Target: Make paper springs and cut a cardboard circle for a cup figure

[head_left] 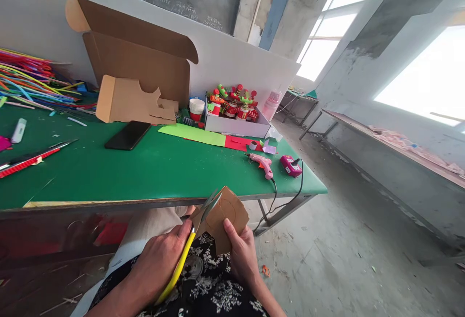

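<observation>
My left hand (165,249) is closed around the yellow-handled scissors (181,261), whose open blades point up and away over my lap. Between the blades lies the edge of a brown cardboard piece (220,218) with a curved line marked on it. My right hand (241,249) pinches that cardboard from the right, thumb on top. Some of my left fingers are hidden behind the handles. Both hands are just below the front edge of the green table (181,176).
On the table lie a black phone (128,135), a pink glue gun (262,163) with a cord, a pink power box (291,166) and a red craft knife or pen (29,162). Behind stand an open cardboard box (138,60), paper cups (196,108) and a white box (236,126) of colourful figures.
</observation>
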Demonstrator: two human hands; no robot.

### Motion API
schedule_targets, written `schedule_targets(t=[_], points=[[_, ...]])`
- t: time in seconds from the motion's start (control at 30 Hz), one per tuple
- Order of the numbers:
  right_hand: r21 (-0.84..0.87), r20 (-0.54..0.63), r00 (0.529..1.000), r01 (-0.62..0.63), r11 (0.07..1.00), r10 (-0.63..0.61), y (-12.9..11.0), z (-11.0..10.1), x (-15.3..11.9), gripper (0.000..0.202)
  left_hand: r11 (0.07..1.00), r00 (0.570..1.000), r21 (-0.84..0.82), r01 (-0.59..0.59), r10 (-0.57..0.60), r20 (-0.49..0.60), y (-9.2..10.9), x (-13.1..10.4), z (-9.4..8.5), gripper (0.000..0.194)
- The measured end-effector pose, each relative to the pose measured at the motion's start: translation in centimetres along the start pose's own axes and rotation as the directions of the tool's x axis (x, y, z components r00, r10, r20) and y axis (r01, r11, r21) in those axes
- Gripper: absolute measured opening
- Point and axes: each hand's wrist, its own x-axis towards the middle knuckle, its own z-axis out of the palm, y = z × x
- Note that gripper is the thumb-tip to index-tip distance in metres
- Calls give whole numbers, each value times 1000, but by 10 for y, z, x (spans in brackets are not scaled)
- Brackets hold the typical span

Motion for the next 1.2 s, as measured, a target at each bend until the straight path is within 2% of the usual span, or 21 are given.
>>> schedule_targets(t=[0.2,0.47,0.7,0.83,1.03,1.2], points=[[-29,11,1000,0,1000,1,1,-4,1,50,1000,1000,7,-9,9,-7,-3,0,2,43],[-61,34,999,10,998,-8,-1,-9,1,50,1000,1000,-6,-27,27,15,-7,-2,5,50],[-63,47,999,18,998,-15,-1,-9,0,48,998,999,-40,-39,38,-25,-13,-3,13,51],[-90,62,998,-16,996,22,-4,-12,0,50,999,1000,-45,-23,23,2,-15,-6,12,46],[-116,91,994,-42,992,52,-8,-16,1,52,1000,998,-1,-15,15,66,-18,-11,9,53],[-122,110,992,-46,992,60,-9,-17,2,51,1000,998,23,-18,17,61,-19,-14,8,48]])
